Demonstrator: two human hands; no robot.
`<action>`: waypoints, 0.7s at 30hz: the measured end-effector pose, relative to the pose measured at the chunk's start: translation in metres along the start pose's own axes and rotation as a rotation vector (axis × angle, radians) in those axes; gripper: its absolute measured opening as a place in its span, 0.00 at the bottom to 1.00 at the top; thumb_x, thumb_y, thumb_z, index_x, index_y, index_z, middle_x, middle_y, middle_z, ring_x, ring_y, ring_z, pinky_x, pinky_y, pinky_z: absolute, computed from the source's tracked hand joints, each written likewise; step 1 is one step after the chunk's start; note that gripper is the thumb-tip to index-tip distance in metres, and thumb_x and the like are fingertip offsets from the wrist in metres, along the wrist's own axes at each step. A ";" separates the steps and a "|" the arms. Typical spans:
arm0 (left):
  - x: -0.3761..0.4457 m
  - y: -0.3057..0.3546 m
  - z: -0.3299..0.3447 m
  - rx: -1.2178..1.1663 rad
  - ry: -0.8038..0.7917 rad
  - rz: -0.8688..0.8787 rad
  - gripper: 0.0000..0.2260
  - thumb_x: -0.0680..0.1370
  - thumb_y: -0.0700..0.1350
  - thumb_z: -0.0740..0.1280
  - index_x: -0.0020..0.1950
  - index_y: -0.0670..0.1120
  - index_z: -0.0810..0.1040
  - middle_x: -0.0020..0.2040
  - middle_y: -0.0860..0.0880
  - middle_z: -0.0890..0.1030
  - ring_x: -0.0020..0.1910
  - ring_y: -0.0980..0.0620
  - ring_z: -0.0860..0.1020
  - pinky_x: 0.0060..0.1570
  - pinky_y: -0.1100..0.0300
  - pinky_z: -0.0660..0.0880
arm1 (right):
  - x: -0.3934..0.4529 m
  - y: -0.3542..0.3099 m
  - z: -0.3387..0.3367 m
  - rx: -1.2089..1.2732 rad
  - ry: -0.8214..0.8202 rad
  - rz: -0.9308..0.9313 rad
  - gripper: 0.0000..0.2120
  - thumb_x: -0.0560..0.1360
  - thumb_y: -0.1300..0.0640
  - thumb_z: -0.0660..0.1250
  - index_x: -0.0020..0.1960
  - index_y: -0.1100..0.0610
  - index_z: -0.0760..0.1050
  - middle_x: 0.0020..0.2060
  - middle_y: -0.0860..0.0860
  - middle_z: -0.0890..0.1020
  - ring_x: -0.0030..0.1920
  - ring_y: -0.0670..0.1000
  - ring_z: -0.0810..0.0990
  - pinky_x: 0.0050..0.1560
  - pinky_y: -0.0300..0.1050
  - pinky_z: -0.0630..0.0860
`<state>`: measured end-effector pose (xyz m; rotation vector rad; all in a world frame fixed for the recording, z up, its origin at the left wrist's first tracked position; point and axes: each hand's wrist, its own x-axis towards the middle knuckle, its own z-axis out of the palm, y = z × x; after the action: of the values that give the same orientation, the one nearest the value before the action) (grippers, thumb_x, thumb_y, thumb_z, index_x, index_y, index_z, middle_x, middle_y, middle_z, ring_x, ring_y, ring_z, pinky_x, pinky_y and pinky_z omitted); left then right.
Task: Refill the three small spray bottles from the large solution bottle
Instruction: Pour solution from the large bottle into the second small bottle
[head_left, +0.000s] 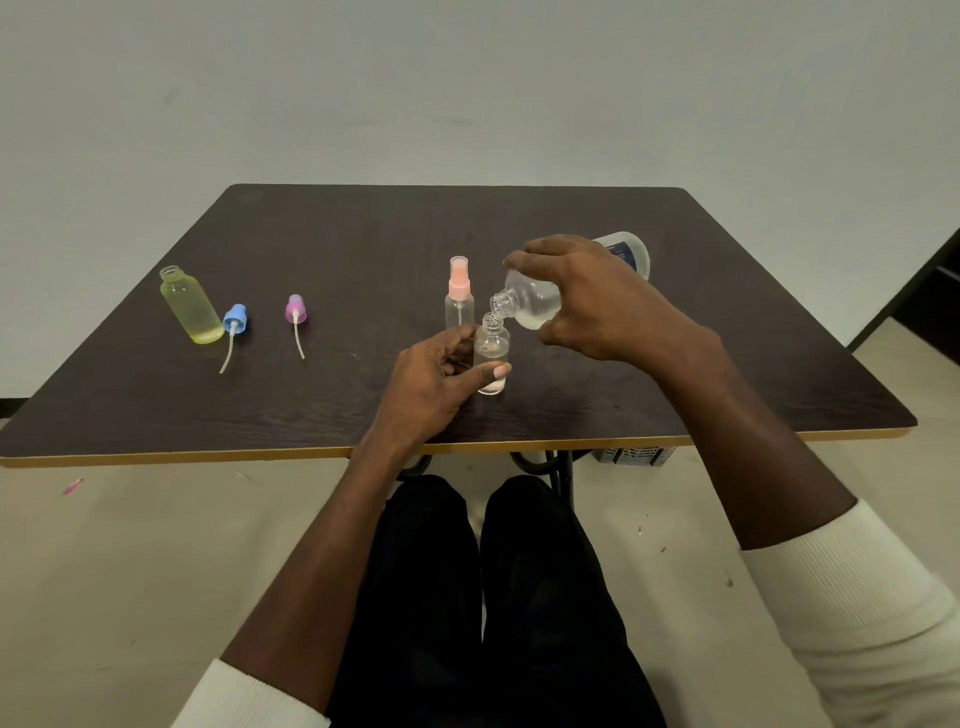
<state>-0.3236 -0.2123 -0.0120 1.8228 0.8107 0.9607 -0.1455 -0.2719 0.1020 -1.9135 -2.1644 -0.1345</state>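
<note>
- Right hand (608, 301) grips the tilted large solution bottle (540, 301), mouth over the small clear bottle (491, 353).
- Left hand (441, 374) pinches that bottle upright on the desk (363, 234).
- Just behind: pink-capped spray bottle (459, 296).
- Far left: open yellow bottle (190, 306), blue (235, 319) and purple spray caps (295, 309).

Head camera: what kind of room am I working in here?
Probably a plain workroom or office, not a kitchen or lab. A dark wood-look table with a yellow edge stands against a bare pale wall on a scuffed light floor; no sink or shelves show.
</note>
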 end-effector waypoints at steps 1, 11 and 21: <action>0.000 0.000 0.000 0.001 0.000 -0.001 0.20 0.75 0.45 0.76 0.67 0.47 0.79 0.55 0.51 0.86 0.53 0.58 0.84 0.54 0.65 0.80 | 0.000 0.000 0.000 -0.003 0.000 -0.001 0.36 0.70 0.59 0.75 0.75 0.52 0.66 0.72 0.51 0.70 0.73 0.52 0.65 0.70 0.48 0.61; 0.000 0.001 -0.001 0.007 -0.010 0.001 0.21 0.75 0.45 0.76 0.67 0.48 0.78 0.55 0.53 0.85 0.52 0.60 0.84 0.52 0.69 0.78 | 0.002 0.002 0.003 -0.004 0.003 -0.002 0.37 0.69 0.59 0.75 0.74 0.52 0.66 0.72 0.52 0.71 0.73 0.52 0.65 0.71 0.50 0.62; 0.001 0.000 -0.002 0.023 -0.010 -0.004 0.21 0.75 0.46 0.76 0.68 0.48 0.78 0.56 0.53 0.85 0.53 0.61 0.84 0.52 0.68 0.78 | 0.002 0.002 0.002 -0.008 0.002 -0.002 0.36 0.69 0.59 0.75 0.75 0.52 0.65 0.72 0.52 0.70 0.74 0.52 0.64 0.71 0.50 0.61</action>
<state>-0.3246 -0.2107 -0.0115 1.8429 0.8223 0.9427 -0.1444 -0.2693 0.1001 -1.9149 -2.1677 -0.1458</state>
